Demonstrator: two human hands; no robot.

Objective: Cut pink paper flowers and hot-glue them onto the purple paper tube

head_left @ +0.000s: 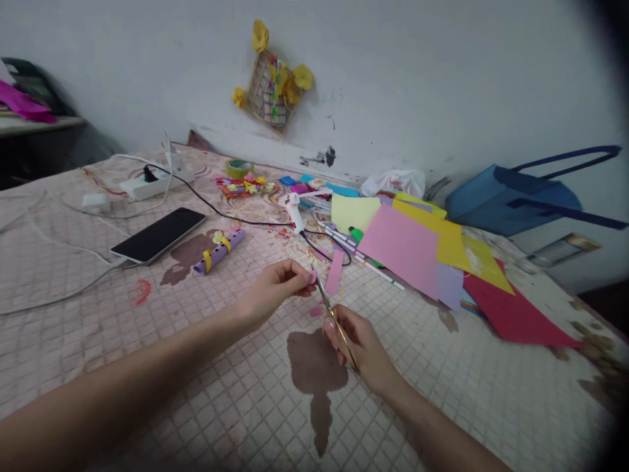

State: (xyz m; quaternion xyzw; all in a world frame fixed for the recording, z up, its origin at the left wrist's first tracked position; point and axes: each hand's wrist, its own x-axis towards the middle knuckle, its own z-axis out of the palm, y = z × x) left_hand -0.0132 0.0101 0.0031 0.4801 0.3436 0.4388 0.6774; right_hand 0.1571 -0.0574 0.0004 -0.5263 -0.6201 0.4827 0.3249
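Observation:
My left hand (275, 293) pinches a small piece of pink paper (312, 277) between thumb and fingers. My right hand (358, 347) grips a pair of thin gold-coloured scissors (330, 313), whose blades point up at that paper. The blade tips are right beside the piece, and I cannot tell if they touch it. A pink paper strip (335, 273) lies on the quilted mattress (236, 387) just past the scissors, and a small pink scrap (316, 311) lies below my left hand.
A loose pile of coloured card sheets (407, 239) lies to the right, with pens and a white glue gun (295, 213) beside it. Further back are a black smartphone (157, 235), a white power strip (156, 183), cables, a purple paper roll (219, 252) and a blue bag (511, 196).

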